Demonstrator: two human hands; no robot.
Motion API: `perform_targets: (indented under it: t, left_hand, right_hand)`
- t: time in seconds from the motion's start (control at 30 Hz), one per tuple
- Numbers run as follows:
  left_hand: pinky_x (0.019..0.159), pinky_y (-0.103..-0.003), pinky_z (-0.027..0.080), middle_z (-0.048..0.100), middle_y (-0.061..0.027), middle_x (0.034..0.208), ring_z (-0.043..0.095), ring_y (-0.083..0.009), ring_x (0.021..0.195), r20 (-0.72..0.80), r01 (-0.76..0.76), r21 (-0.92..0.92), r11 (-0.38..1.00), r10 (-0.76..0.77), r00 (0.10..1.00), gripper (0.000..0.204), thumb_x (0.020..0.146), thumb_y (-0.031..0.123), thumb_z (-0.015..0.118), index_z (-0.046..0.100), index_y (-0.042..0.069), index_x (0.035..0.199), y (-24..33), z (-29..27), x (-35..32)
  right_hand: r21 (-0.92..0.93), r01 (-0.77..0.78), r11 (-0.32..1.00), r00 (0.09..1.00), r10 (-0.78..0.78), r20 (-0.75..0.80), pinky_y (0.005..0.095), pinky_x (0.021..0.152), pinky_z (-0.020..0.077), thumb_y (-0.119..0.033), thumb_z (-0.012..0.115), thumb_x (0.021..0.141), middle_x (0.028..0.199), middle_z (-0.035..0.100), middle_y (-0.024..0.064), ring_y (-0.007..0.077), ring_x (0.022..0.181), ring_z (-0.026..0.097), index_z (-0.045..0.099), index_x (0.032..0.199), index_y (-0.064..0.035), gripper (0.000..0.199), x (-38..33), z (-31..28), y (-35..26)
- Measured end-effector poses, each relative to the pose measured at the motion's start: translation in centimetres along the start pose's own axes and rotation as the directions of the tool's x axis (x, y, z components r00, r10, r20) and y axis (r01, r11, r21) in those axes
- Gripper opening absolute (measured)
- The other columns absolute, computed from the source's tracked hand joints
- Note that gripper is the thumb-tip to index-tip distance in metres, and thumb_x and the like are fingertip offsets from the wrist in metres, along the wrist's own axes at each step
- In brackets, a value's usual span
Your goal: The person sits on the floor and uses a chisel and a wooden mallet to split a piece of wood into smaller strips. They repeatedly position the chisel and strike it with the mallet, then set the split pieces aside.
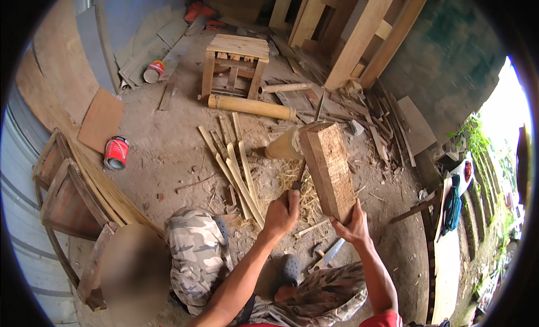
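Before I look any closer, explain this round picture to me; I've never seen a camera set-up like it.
There is no machine here, only a person's two bare hands. The single picture comes from a wide fisheye camera worn on the head, looking down, so straight edges bend and the rim is dark. The left hand holds a knife with its blade pointing up; the right hand holds a block of wood. On the floor lie strips and a pole; a stool stands behind them.
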State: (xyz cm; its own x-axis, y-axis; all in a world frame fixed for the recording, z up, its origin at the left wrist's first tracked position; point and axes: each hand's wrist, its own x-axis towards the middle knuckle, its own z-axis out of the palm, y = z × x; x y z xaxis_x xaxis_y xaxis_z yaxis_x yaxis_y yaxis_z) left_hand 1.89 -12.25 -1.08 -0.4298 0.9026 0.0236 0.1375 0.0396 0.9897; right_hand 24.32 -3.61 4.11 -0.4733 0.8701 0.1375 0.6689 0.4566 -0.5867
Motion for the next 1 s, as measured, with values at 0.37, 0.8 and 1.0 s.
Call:
perform_targets:
  t: [0.37,0.8,1.0]
  left_hand:
    - [0.047,-0.043,0.042,0.053,-0.0155,0.052,0.056,-0.0331,0.046,-0.149,-0.245,0.006,0.970,0.243,0.959,0.048,0.103,0.042,0.041,0.056,0.000,0.084,-1.6,-0.3,0.1]
    - [0.056,-0.035,0.042,0.053,-0.0066,0.058,0.054,-0.0156,0.056,-0.094,-0.170,-0.036,0.985,0.166,0.982,0.057,0.103,0.048,0.039,0.067,-0.001,0.097,-1.9,-0.9,-0.2]
    - [0.051,-0.041,0.048,0.059,-0.0129,0.057,0.062,-0.0290,0.051,-0.026,-0.176,0.011,0.984,0.176,0.984,0.053,0.104,0.046,0.037,0.061,0.001,0.093,-0.6,-0.3,-0.4]
  right_hand:
    - [0.376,0.334,0.864,0.884,-0.148,-0.444,0.0337,0.077,0.0521,-0.024,0.076,0.068,0.095,0.067,0.0165,0.0209,0.086,0.065,0.047,0.120,0.0047,0.066,-2.8,-0.3,-4.2]
    - [0.158,0.182,0.971,0.943,-0.127,-0.308,0.0394,0.071,0.0534,-0.032,0.080,0.066,0.084,0.068,0.0209,0.0267,0.078,0.069,0.051,0.111,0.0044,0.064,-2.2,-2.3,-5.3]
    - [0.286,0.578,0.764,0.766,-0.388,-0.512,0.0352,0.083,0.0504,-0.037,0.079,0.073,0.107,0.060,0.0133,0.0196,0.096,0.060,0.037,0.131,0.0084,0.086,-2.1,0.0,-0.1]
